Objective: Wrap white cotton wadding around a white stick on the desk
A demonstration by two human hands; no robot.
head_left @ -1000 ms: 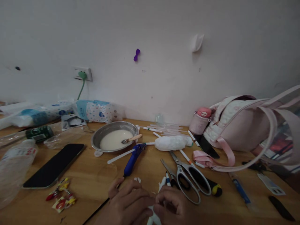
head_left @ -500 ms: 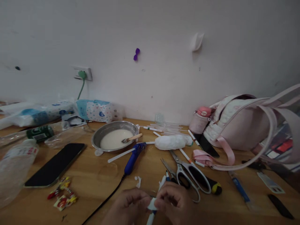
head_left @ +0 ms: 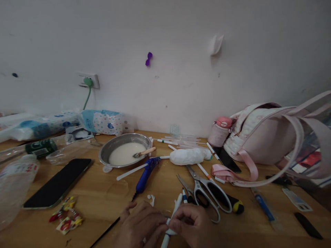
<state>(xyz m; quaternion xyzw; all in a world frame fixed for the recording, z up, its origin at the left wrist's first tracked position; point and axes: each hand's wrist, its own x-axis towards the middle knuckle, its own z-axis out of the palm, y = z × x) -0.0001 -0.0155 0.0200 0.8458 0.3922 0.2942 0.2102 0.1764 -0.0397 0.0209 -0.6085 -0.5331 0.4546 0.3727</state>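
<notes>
At the bottom middle, my left hand (head_left: 144, 222) and my right hand (head_left: 192, 224) meet with their fingertips around a small white piece (head_left: 168, 221). Its material is too small to make out. My right thumb and forefinger pinch it, while the left fingers, partly straightened, close on its other side. Just beneath the fingers lies a white marker pen (head_left: 166, 240), and a second white stick (head_left: 178, 203) rises behind the right hand. Beyond that hand is a blue-capped pen (head_left: 184, 195). Scissors (head_left: 204, 193) with black-lined handles rest to its upper right.
A blue glue gun (head_left: 144, 177) lies before a metal bowl (head_left: 103, 160) of white liquid with a brush (head_left: 144, 152). Behind the scissors is a white-wrapped bundle (head_left: 188, 156). A phone (head_left: 58, 184) and plastic bottle (head_left: 19, 186) are left; a pink bag (head_left: 263, 141) stands right.
My left hand has turned over the small white piece, its fingers straighter and further across. My right hand keeps its pinch. The view has shifted slightly.
</notes>
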